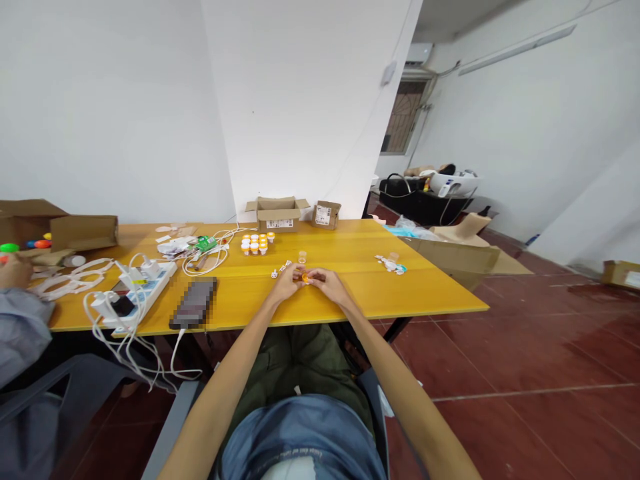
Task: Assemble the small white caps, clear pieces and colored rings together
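My left hand [289, 282] and my right hand [327, 285] meet on the yellow table [350, 293], fingers pinched together around a small orange cap-like piece [305, 277]. Just beyond them stands a small clear cup [302, 256]. A few tiny white bits [281, 269] lie to the left of my hands. A cluster of small white bottles with orange caps [257, 244] stands farther back.
A power strip with chargers and white cables [140, 287] and a phone [194, 303] lie at the left. Two cardboard boxes [278, 214] sit at the table's back edge. Another person's sleeve and hand [15, 293] are at far left. Small parts [391, 264] lie right.
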The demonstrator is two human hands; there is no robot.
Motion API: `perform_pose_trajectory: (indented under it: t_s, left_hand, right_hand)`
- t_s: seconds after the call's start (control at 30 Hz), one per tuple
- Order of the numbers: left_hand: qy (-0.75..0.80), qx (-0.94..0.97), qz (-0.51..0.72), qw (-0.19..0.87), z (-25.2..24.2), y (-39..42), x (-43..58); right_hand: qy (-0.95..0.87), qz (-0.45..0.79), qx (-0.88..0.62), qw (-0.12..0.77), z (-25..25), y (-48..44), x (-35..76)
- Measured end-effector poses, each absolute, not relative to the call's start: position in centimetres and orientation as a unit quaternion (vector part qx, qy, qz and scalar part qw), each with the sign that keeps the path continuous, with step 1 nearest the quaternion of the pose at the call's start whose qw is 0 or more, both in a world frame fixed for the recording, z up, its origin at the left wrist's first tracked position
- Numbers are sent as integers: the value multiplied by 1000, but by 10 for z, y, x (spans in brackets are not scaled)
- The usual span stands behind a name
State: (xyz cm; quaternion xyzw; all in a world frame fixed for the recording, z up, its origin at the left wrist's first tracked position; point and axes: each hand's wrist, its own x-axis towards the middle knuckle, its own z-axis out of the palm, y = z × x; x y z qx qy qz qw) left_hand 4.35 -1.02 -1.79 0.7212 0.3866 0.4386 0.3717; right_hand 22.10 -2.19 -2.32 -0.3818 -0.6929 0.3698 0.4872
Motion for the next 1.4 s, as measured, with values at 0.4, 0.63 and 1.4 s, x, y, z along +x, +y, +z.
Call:
perform_pose_trajectory:
  t_s: [0.4, 0.63, 1.4]
  left_hand:
    - [394, 719, 438, 368, -17, -11, 44]
    - [391, 727, 434, 361, -20, -9, 43]
    - [385, 726, 441, 361, -21, -8, 44]
  right_hand:
    - [-695, 365, -388, 483, -20, -23, 220]
    - [-697, 364, -383, 485, -23, -20, 221]
    - [-679, 359, -394, 505, -26, -16, 224]
